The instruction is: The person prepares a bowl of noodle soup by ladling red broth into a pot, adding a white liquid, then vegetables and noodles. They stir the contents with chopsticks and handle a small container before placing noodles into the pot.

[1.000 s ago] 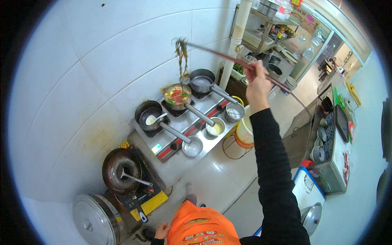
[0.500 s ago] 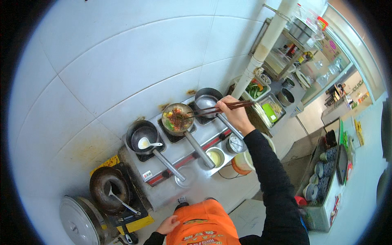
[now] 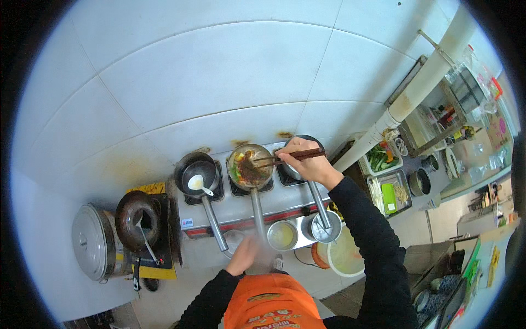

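Note:
My right hand (image 3: 308,160) grips dark brown chopsticks (image 3: 266,163), whose tips dip into food (image 3: 247,169) in the middle pan (image 3: 253,186). Red-brown sauce and green and yellow pieces show in there. My left hand (image 3: 245,256) is low, close to the end of that pan's long metal handle (image 3: 257,211). Motion smears its fingers, so contact with the handle is unclear. In the left pan (image 3: 184,167) lies a white spoon (image 3: 196,182). The right pan's handle (image 3: 318,203) shows, while its bowl is partly hidden behind my right hand.
A wok (image 3: 125,219) with a ladle (image 3: 144,236) sits left, beside a large lidded pot (image 3: 87,241). In front of the stove are a pale-yellow-filled pot (image 3: 282,234), a metal pot (image 3: 326,227) and a bucket (image 3: 346,257). Vegetable trays (image 3: 382,159) stand right, past a pipe (image 3: 402,107).
My left hand has risen from beside the apron toward the middle pan's handle. My right hand still works the chopsticks in that pan. The view has turned, and the stove now looks more level.

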Tool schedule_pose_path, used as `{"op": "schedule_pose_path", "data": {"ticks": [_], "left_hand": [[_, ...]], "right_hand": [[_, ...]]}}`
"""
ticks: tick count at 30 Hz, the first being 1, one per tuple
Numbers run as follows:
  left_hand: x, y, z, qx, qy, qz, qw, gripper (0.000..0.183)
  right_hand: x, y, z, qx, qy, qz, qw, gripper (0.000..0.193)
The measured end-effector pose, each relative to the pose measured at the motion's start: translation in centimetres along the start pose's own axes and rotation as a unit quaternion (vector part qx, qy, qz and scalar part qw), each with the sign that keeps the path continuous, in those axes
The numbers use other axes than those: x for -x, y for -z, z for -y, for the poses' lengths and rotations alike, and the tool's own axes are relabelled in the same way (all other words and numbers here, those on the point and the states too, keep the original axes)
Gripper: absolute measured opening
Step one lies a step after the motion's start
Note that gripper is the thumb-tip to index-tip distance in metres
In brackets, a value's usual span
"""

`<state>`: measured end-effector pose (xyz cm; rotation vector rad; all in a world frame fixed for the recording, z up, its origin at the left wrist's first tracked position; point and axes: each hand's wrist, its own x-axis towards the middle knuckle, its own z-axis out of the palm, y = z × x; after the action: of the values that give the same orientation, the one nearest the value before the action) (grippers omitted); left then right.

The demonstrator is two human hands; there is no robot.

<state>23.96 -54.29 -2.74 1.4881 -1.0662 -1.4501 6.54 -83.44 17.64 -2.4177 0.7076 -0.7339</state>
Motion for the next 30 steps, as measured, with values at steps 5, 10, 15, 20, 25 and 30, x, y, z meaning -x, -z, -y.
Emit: {"op": "schedule_pose_path", "data": {"ticks": [5,10,15,20,25,30], "left_hand": [[-3.5,-1.8,0.9,0.087,0.024,-0.035,0.995,0.041],[-4.6,-1.9,0.5,0.064,0.032,-0.046,0.996,0.045],[-4.1,-2.2,-1.9,0.106,0.064,-0.041,0.992,0.043],[-3.9,-2.1,-3.3,0.118,0.076,-0.034,0.989,0.038],[-4.2,-2.2,-2.7,0.137,0.08,-0.052,0.986,0.035],[-6.2,-2.9,-1.8,0.383,0.152,-0.047,0.91,0.026]], "right_hand": [[0.0,0.0,1.5,-0.028,0.084,0.059,0.994,0.014],[1.8,0.2,0.6,-0.103,0.109,0.125,0.981,0.013],[3.4,1.0,-1.6,-0.071,0.074,0.129,0.986,0.015],[5.3,0.6,-4.0,-0.041,0.043,0.086,0.994,0.015],[7.7,-2.0,-5.6,-0.02,0.013,0.018,1.0,0.017],[8.8,-4.7,-5.0,-0.093,-0.06,-0.079,0.991,0.018]]}}
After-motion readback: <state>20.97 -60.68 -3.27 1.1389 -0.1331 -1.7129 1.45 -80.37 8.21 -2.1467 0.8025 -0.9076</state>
